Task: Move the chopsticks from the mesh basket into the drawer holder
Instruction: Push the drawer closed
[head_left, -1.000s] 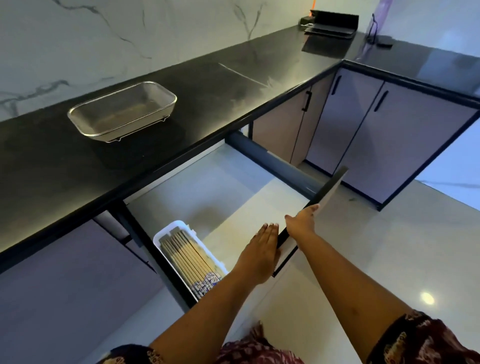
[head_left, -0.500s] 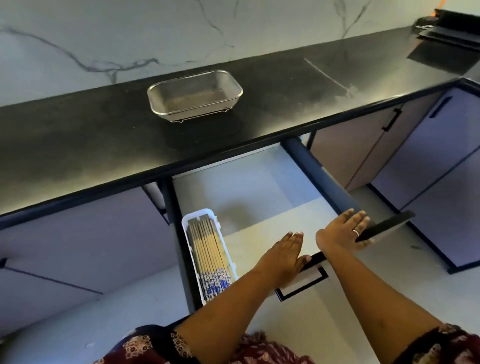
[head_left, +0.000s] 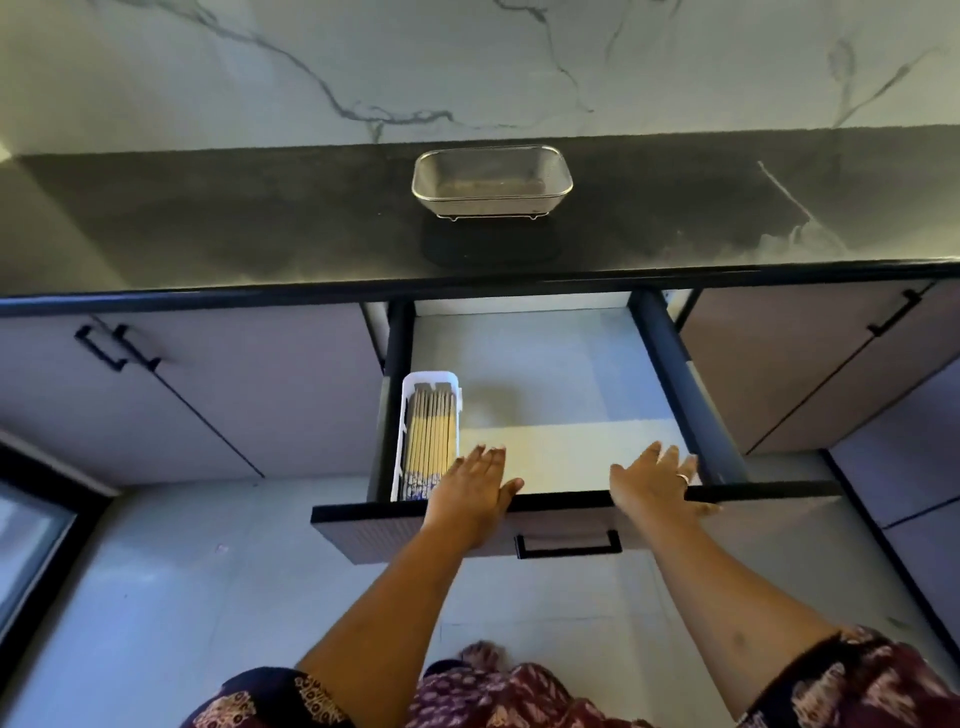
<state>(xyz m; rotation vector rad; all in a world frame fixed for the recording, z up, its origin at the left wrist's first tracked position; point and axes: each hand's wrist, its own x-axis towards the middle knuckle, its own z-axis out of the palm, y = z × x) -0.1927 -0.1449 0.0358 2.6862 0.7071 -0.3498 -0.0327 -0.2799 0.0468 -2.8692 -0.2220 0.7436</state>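
A metal mesh basket (head_left: 492, 179) stands on the black countertop (head_left: 260, 223) with no chopsticks visible in it. Below it a drawer (head_left: 571, 501) is pulled out. A white holder (head_left: 430, 378) lies along the drawer's left side, filled with several wooden chopsticks (head_left: 428, 439) with blue patterned ends. My left hand (head_left: 475, 491) rests flat, fingers apart, on the drawer's front edge just right of the holder. My right hand (head_left: 657, 483) lies flat on the same edge further right, wearing a ring. Neither hand holds anything.
The drawer front has a black handle (head_left: 569, 544). Cabinet doors with black handles (head_left: 117, 348) flank the drawer on both sides. A marble wall (head_left: 467, 67) rises behind the counter. Pale floor tiles lie below.
The view has swung to face the drawer squarely. Both hands have stayed on the drawer's front edge, now spread further apart, with the drawer seeming pushed in slightly.
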